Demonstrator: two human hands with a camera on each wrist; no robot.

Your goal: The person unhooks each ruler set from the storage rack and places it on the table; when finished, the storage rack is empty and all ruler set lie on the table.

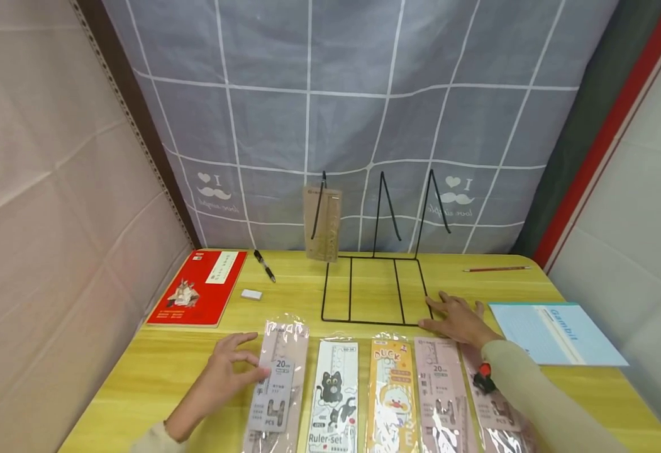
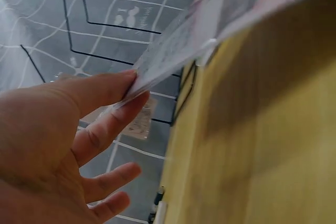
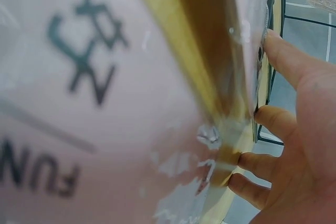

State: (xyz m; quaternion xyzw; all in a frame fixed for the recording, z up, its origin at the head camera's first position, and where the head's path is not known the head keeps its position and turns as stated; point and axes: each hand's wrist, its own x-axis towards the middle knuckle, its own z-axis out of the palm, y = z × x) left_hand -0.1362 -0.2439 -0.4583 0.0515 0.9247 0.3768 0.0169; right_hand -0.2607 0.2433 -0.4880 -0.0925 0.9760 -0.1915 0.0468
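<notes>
My left hand (image 1: 222,374) pinches the left edge of a pink ruler set packet (image 1: 276,396) between thumb and index finger. In the left wrist view that packet (image 2: 181,51) slants up off the table, the other fingers held away from it. My right hand (image 1: 457,318) lies with spread fingers at the right corner of a black wire rack (image 1: 377,323), just above the tops of two more pink ruler set packets (image 1: 438,384). Between the pink ones are a white cat ruler set (image 1: 333,387) and an orange duck ruler set (image 1: 392,390).
A ruler packet (image 1: 323,226) hangs on the rack's left hook; two other hooks stand beside it. At left are a red book (image 1: 194,289), a black pen (image 1: 265,265) and a white eraser (image 1: 251,294). At right lie a pencil (image 1: 497,269) and a light blue notebook (image 1: 556,333).
</notes>
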